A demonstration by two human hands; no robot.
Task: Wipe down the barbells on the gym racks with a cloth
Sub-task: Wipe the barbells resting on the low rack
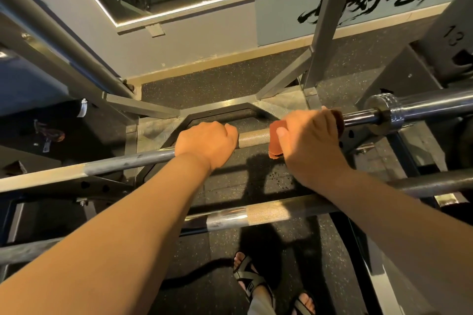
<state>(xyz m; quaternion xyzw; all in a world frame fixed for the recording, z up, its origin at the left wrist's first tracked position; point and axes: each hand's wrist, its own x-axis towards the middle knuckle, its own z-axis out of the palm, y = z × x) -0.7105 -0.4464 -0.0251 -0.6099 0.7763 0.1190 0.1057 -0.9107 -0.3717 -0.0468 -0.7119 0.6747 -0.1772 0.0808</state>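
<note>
Two grips on the left-to-right barbell (253, 138): left hand (207, 144) bare, right hand (307, 143) clamping cloth (275, 140) around it

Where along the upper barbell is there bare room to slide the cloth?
Bare: the short knurled stretch between the left hand and the cloth in the right hand; the long barbell shaft left of the left hand. Crowded: toward the collar.

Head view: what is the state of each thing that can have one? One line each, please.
Left hand: bare, grips the upper barbell.
Right hand: grips the cloth round the same bar.
Cloth: reddish brown, wrapped over the bar under the right hand.
Upper barbell: held by both hands, knurled part bare between them.
Lower barbell: no hand on it.
</note>
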